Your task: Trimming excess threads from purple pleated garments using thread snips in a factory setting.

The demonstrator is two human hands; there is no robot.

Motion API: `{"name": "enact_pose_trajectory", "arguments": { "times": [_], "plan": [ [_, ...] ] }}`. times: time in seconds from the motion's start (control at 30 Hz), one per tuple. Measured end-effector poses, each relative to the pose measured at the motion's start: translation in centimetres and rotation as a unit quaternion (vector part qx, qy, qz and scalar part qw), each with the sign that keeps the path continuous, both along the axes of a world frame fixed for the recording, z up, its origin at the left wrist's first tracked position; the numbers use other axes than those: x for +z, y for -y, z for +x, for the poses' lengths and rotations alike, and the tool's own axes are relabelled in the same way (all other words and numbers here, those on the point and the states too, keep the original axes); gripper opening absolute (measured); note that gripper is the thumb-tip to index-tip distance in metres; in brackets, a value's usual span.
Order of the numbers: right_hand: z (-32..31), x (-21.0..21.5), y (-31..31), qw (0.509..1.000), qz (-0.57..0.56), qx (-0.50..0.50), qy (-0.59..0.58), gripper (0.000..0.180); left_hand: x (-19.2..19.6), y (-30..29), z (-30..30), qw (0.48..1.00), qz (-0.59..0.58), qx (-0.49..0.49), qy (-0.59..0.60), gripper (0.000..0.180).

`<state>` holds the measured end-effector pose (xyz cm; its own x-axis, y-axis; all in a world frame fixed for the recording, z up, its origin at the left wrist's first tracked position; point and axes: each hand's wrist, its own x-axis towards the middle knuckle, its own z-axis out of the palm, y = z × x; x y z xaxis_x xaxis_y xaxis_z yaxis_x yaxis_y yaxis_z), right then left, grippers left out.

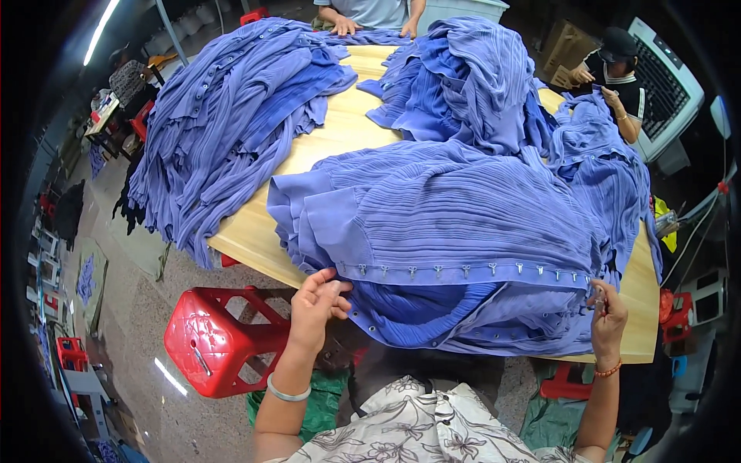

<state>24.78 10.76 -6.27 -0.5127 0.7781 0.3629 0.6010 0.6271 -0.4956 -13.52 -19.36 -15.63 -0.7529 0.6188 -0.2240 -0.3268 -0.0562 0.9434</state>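
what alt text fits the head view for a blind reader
A person's right hand pinches one end of a hook-lined strip on a ribbed blue garment; the left hand is at its other end. Similar garments are piled on the pale table, two other people beside it. A red stool stands left.

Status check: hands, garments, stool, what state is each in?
Left hand: curled at the hook strip's left end, grip unclear
Right hand: pinching the strip's right end
Blue-violet ribbed garment: lying on table, hooks unfastened
Left garment heap: piled loosely, overhanging the table edge
Middle garment heap: stacked high
Red plastic stool: upright
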Motion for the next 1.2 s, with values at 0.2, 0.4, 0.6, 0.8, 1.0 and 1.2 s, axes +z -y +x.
{"name": "enact_pose_trajectory", "arguments": {
  "times": [0.2, 0.4, 0.6, 0.8, 1.0, 1.2],
  "plan": [
    [-1.7, 0.1, 2.0, 1.000, -0.008, 0.020, 0.016, 0.017, 0.3, -0.6, -0.2, 0.961, 0.157, -0.002, 0.226, 0.034],
    [-3.2, 0.1, 3.7, 0.997, -0.005, 0.070, -0.013, 0.019, -1.2, -0.7, -0.6, 0.933, 0.239, -0.013, 0.268, 0.019],
    [-4.6, -0.1, 5.1, 0.994, -0.020, 0.106, -0.009, 0.018, -0.7, -0.2, -0.3, 0.945, 0.222, 0.015, 0.241, 0.009],
    [-6.5, -0.4, 6.6, 0.990, -0.019, 0.140, -0.014, 0.017, 1.6, -0.8, 0.6, 0.932, 0.249, -0.013, 0.264, 0.012],
    [-8.7, -0.7, 7.0, 0.973, 0.016, 0.227, 0.022, 0.021, 1.7, -2.3, 1.9, 0.951, 0.229, 0.002, 0.209, 0.023],
    [-9.5, -1.2, 7.7, 0.971, 0.004, 0.240, 0.015, 0.022, 1.0, -2.4, 1.8, 0.958, 0.208, 0.031, 0.193, 0.024]
  ]
}}
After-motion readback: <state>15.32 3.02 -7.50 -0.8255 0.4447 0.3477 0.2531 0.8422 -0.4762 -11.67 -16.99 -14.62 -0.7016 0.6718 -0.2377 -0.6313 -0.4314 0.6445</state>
